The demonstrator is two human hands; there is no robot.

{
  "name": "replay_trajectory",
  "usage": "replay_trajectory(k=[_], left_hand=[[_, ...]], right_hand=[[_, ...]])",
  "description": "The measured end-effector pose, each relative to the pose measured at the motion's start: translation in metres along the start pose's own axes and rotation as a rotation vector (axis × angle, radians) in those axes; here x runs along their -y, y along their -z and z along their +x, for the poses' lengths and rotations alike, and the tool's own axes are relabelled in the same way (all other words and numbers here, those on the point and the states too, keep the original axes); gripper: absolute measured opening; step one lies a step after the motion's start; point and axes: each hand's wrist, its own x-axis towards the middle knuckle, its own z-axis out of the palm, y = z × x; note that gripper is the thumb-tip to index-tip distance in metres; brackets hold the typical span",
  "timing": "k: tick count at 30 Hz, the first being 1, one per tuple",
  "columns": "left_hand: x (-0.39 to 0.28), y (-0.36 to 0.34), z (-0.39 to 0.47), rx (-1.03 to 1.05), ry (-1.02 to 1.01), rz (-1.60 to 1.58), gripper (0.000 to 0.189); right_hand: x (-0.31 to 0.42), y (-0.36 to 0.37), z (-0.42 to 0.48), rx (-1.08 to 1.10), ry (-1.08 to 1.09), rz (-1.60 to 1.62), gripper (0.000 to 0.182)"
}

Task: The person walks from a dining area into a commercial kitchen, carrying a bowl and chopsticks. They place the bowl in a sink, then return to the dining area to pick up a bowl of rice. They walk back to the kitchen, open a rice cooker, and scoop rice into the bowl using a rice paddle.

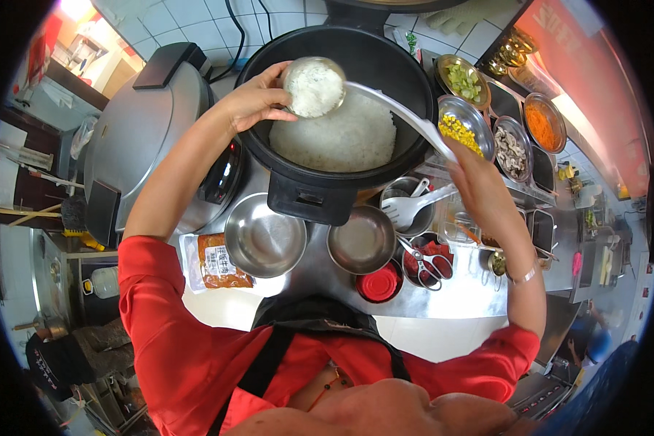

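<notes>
My left hand (261,101) grips a small metal bowl filled with white rice (315,90), held over the left side of a large black cooking pot (253,65). Cooked rice (335,136) covers the pot's bottom. In my right hand (471,174) is the handle of a long white plastic rice paddle (398,106); its tip meets the bowl's right edge, and whether it touches is blurred. Below the pot stand two bare steel bowls, a wider one (266,234) and a smaller one (361,240).
A closed steel cooker (141,131) stands left. Bowls of corn (458,133), mushrooms (509,150), shredded carrot (542,128) and chopped greens (462,82) line the right. Nearer lie scissors (428,267), a slotted white spoon (414,210), a red-lidded tub (379,283) and a food pouch (215,261).
</notes>
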Motion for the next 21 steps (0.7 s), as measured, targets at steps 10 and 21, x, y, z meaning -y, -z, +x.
replay_trajectory(k=[10,21], left_hand=[[0.011,-0.004,0.027,-0.049,0.081,-0.192,0.076],[0.006,0.008,0.046,0.124,0.011,0.09,0.076]], right_hand=[[-0.001,-0.084,0.078,-0.165,0.016,-0.499,0.031],[-0.031,-0.039,0.114,0.123,0.21,-0.316,0.027]])
